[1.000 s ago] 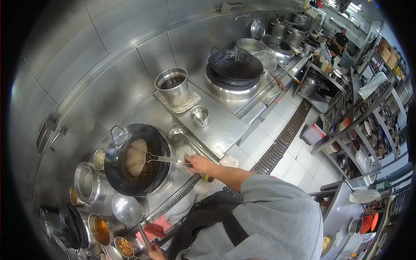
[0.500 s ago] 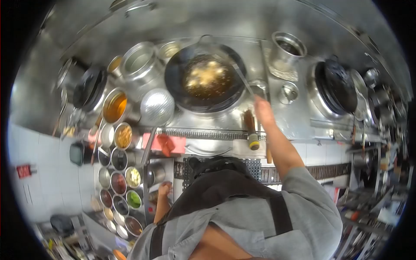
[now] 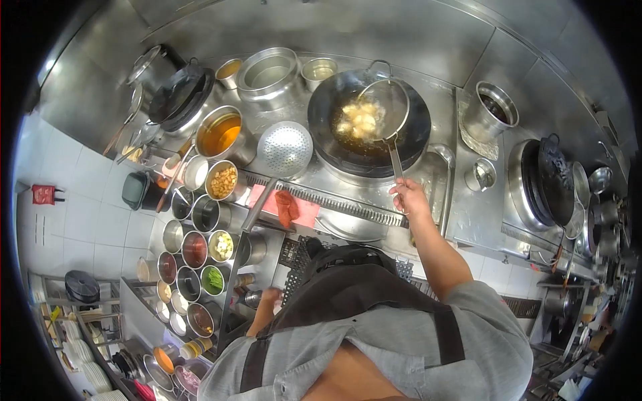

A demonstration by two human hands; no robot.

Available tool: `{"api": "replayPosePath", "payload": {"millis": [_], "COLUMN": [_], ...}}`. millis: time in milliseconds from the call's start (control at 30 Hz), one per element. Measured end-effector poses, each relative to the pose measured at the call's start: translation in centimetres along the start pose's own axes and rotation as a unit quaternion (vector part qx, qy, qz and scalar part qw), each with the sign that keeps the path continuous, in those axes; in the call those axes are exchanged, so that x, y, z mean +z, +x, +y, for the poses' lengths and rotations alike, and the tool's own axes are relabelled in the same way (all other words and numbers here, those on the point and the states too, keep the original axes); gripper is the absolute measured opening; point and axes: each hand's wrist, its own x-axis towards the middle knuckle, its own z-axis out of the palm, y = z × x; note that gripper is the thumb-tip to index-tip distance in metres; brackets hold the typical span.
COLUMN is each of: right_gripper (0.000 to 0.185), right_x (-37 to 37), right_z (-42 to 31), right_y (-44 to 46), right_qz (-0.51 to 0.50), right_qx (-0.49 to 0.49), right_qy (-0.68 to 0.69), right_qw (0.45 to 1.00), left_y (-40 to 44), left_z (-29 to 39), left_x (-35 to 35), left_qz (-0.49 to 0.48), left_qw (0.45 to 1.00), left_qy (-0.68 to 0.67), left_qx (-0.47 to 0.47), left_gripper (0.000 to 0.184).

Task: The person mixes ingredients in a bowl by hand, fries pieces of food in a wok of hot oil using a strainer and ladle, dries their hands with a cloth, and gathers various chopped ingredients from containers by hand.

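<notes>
My right hand [image 3: 410, 196] is closed around the handle of a round wire-mesh strainer [image 3: 394, 107]. The mesh hangs over the right half of a black wok [image 3: 414, 140]. Pale golden food pieces [image 3: 358, 120] lie in the wok's dark oil, partly beside and partly behind the mesh. Low at my left side is my left hand [image 3: 270, 297], beside the rack of ingredient pots; its fingers are too small and blurred to make out.
Left of the wok rests a perforated ladle [image 3: 285, 148], near a pot of orange liquid [image 3: 219, 136]. Several metal ingredient pots [image 3: 194, 249] fill the left rack. A red cloth [image 3: 287, 208] lies on the front ledge. A second wok [image 3: 550, 180] stands at right.
The view has shifted, so the stove sits further right. My right hand has drawn the strainer around so its mesh shows clearly over the wok. My left hand stays low at my side.
</notes>
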Motion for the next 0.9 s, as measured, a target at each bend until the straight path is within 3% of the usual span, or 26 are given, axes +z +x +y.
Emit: {"api": "replayPosePath", "payload": {"millis": [67,100,200,333,400,467,567,833,867,900], "right_gripper": [0.022,0.023,0.027,0.032,0.032,0.034,0.034,0.029,0.029,0.030], "right_x": [1.0,1.3,1.6,0.9,0.5,0.4,-0.2,-3.3,-4.0,-4.6], "right_z": [-0.3,-0.5,-1.5,-3.0,-3.5,-4.0,-4.0,-1.1,-1.1,-1.2], "right_y": [-0.5,-0.8,-2.0,-4.1,-5.0,-5.7,-5.9,-6.6,-7.1,-7.8], "right_qz": [-0.022,-0.033,-0.043,-0.041,-0.025,-0.020,-0.015,-0.020,-0.020,0.022], "right_qx": [-0.003,-0.005,-0.009,-0.068,-0.103,-0.113,-0.134,-0.176,-0.177,-0.218], "right_qy": [0.013,0.007,0.001,-0.135,-0.213,-0.226,-0.276,-0.361,-0.364,-0.450], "right_qw": [1.000,0.999,0.999,0.988,0.971,0.967,0.952,0.916,0.914,0.866], "left_y": [2.5,4.4,5.1,5.6,5.7,4.3,3.2,6.2,6.1,5.5], "left_z": [3.0,4.9,8.1,7.1,2.7,0.6,-2.0,-2.1,-0.9,1.4], "left_x": [-1.5,-2.6,-5.1,-5.1,-3.5,-2.0,-0.4,0.9,1.3,1.4], "left_qz": [0.051,0.076,0.099,0.080,-0.010,-0.025,-0.114,-0.135,-0.134,-0.064], "left_qw": [0.974,0.934,0.934,0.938,0.938,0.952,0.990,0.932,0.933,0.997], "left_qy": [-0.186,-0.288,-0.288,-0.285,-0.287,-0.233,0.035,0.315,0.312,0.025], "left_qx": [-0.119,-0.196,-0.190,-0.182,-0.195,-0.198,-0.079,0.116,0.118,-0.042], "left_gripper": [0.023,0.026,0.029,0.025,0.015,0.007,0.008,0.012,0.012,0.013]}}
